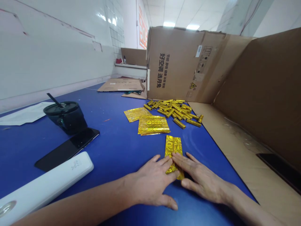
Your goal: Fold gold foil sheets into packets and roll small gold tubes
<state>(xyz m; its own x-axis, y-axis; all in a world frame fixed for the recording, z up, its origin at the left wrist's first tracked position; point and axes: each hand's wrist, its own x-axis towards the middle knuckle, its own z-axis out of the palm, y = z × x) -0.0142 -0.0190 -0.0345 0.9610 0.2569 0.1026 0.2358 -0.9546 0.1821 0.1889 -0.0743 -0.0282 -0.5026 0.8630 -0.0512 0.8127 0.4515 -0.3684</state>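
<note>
A sheet of shiny gold foil paper (173,144) lies flat on the blue table in front of me, its lower part partly covered by my fingers. My left hand (156,179) rests on its left side, fingers stretched out and palm down. From the right, my right hand (201,177) lays its extended fingers on the same sheet, close to the left fingertips. Just beyond is a small stack of gold foil sheets (154,125), overlapping another gold sheet (136,114). Behind them sits a heap of rolled gold foil tubes (175,110).
On the left stand a dark lidded cup with a straw (68,117), a black phone (68,149) and a long white device (51,179). A large cardboard box (178,69) walls off the back and right. Flat cardboard (122,84) lies at the far end of the blue table (113,144).
</note>
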